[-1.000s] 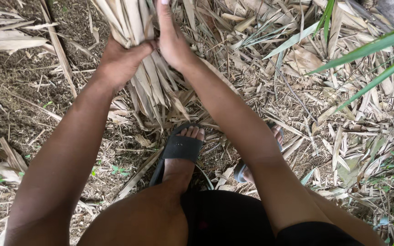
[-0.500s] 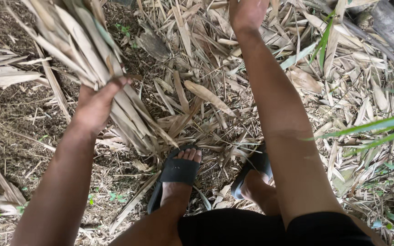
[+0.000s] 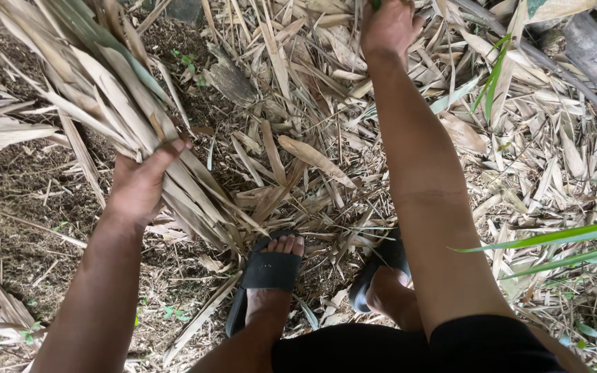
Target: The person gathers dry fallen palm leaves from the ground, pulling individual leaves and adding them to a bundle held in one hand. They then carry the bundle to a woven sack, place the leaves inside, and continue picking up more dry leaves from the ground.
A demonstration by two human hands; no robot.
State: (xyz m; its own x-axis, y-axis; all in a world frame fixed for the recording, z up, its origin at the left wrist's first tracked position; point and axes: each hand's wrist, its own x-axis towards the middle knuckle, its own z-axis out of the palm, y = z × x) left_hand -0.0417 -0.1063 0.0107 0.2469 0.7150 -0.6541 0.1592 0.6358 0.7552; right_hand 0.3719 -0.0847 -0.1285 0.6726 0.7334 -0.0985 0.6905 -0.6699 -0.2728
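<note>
While you stood on the littered ground, your left hand (image 3: pixel 139 183) was closed around a bundle of dry bamboo sheaths (image 3: pixel 98 90), with the thumb laid across the front of the bundle and the fingers wrapped behind it. That bundle ran slantwise from the upper left corner down toward the middle, its lower ends fanning out just above your left foot. Your right hand (image 3: pixel 387 26) was stretched far forward to the top edge of the view, curled down into the loose dry leaves (image 3: pixel 312 155) there; its fingertips were cut off by the frame, so you could not tell whether it was gripping anything, though a scrap of green showed at its upper edge. Your left foot sat in a black sandal (image 3: pixel 267 273) with the toes showing, and a second black sandal (image 3: pixel 381 266) lay just right of it, partly hidden behind your right forearm. Bare dark soil (image 3: pixel 8 207) lay on the left side. Green leaf blades (image 3: pixel 554 238) crossed the right edge, and a grey stem (image 3: pixel 595 59) lay at the upper right.
</note>
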